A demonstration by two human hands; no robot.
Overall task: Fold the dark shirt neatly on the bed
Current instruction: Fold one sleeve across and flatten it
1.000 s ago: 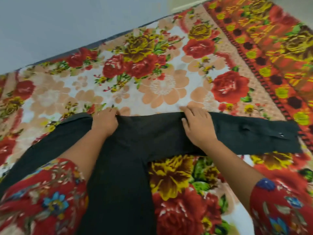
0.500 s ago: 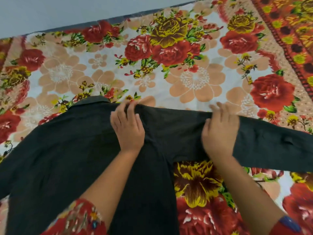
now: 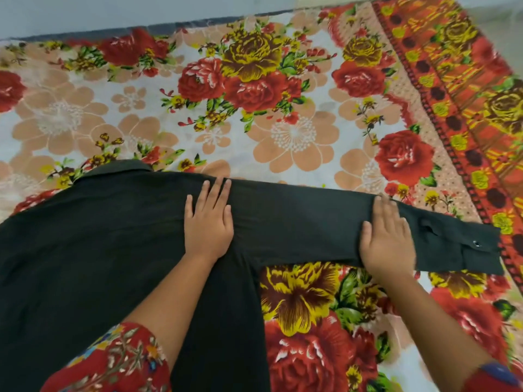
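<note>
The dark shirt (image 3: 99,250) lies spread flat on the floral bed sheet (image 3: 297,131), collar at the far edge on the left. One long sleeve (image 3: 311,222) stretches out to the right and ends in a buttoned cuff (image 3: 475,250). My left hand (image 3: 209,219) lies flat with straight fingers on the shoulder where the sleeve begins. My right hand (image 3: 387,239) presses flat on the sleeve, a little short of the cuff. The shirt's lower part and left side run out of view.
The floral sheet has an orange-red patterned border (image 3: 467,94) along the right side. A pale wall (image 3: 113,9) runs behind the bed's far edge. My forearms in red floral sleeves reach in from the bottom.
My right hand has slid rightward along the sleeve toward the cuff. Both hands now lie flatter on the cloth, and the sleeve looks smoother.
</note>
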